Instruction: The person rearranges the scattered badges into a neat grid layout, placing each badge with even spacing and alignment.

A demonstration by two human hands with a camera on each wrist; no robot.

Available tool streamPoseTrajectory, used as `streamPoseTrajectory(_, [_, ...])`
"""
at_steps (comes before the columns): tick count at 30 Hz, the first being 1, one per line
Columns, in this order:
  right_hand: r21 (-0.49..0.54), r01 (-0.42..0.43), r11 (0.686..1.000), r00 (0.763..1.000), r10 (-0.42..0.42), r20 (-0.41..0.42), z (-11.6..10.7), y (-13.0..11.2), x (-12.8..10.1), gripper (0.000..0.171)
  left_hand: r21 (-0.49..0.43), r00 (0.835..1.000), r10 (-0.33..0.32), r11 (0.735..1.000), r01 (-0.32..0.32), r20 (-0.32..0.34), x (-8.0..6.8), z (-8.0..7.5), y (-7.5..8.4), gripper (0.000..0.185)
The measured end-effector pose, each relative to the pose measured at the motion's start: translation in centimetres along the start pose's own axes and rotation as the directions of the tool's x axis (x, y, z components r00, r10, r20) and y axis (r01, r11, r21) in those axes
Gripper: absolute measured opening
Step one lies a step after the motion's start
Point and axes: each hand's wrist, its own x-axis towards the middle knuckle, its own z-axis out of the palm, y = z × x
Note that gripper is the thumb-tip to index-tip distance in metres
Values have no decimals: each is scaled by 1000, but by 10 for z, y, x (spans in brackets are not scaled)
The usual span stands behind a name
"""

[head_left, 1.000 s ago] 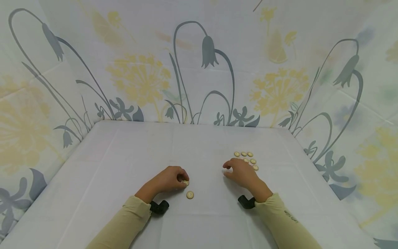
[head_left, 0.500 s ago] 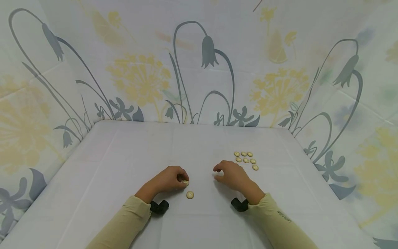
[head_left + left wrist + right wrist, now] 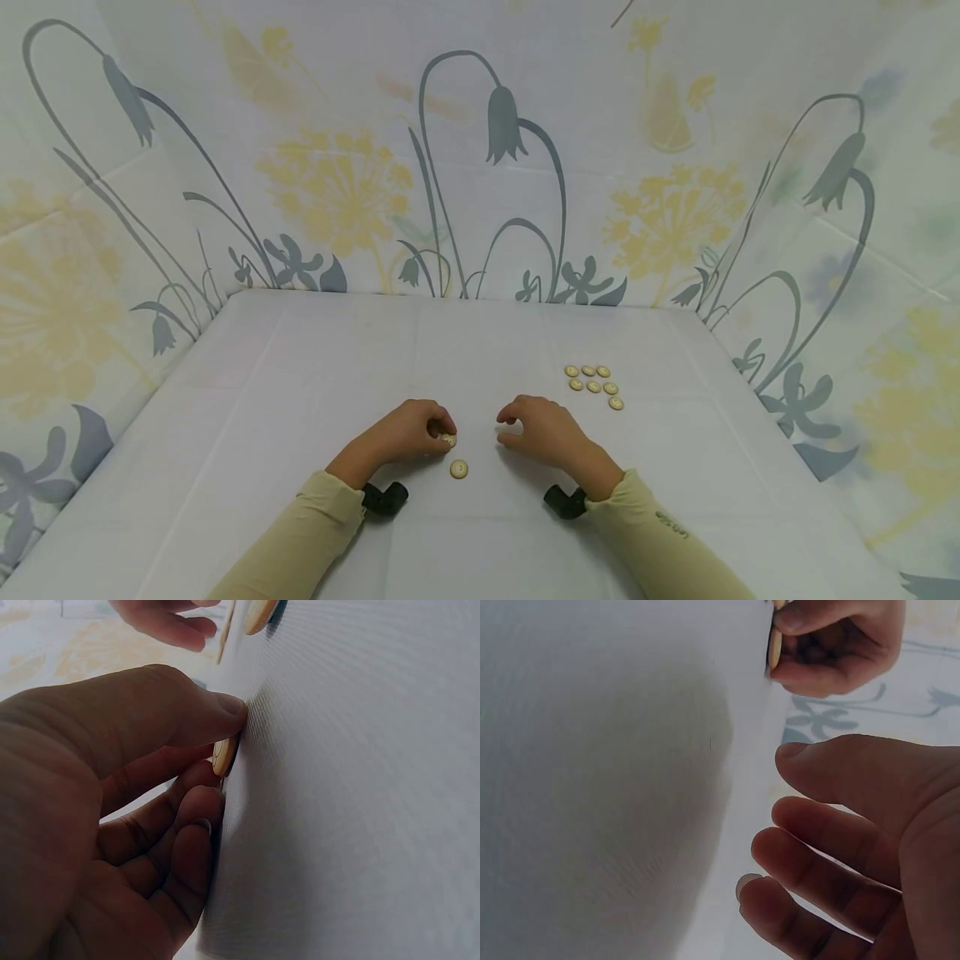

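Note:
My left hand (image 3: 411, 432) pinches a round, cream-coloured button (image 3: 448, 440) between thumb and fingers, low at the white tabletop. In the left wrist view the button's edge (image 3: 223, 756) shows between the thumb and the fingers. A second button (image 3: 459, 469) lies flat on the cloth just nearer than the left hand. To the right, my right hand (image 3: 546, 429) hovers over the cloth, its thumb and fingers apart and nothing between them. The right wrist view shows this right hand (image 3: 855, 840) with a gap between thumb and fingertips.
Several matching buttons (image 3: 593, 387) lie in uneven rows beyond the right hand. White cloth covers the table (image 3: 330, 350). Patterned fabric (image 3: 480, 167) rises behind and at both sides. A black device (image 3: 386, 500) sits at the left wrist, and another (image 3: 564, 502) at the right.
My right hand has moved left and slightly nearer, away from the group of buttons, uncovering one there. The left hand stays in place, still pinching its button.

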Motion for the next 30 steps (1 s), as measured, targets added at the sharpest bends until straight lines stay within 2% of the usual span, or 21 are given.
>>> streamPoseTrajectory(10, [-27,79,997,997,-78,23,9,-12,1,23,15,1000,24,1000,-24,0,0,-1,-1,11])
streamPoseTrajectory(17, [-28,102,994,994,-101,32,11,-22,1,22,21,999,40,999,-40,-2,-1,-2,-1,10])
streamPoseTrajectory(26, [-32,172,985,985,-170,39,13,-34,1,21,13,999,33,999,-33,6,0,-2,-2,13])
streamPoseTrajectory(30, [-26,192,981,980,-190,56,14,-37,1,26,9,999,37,999,-37,10,1,-2,-3,13])
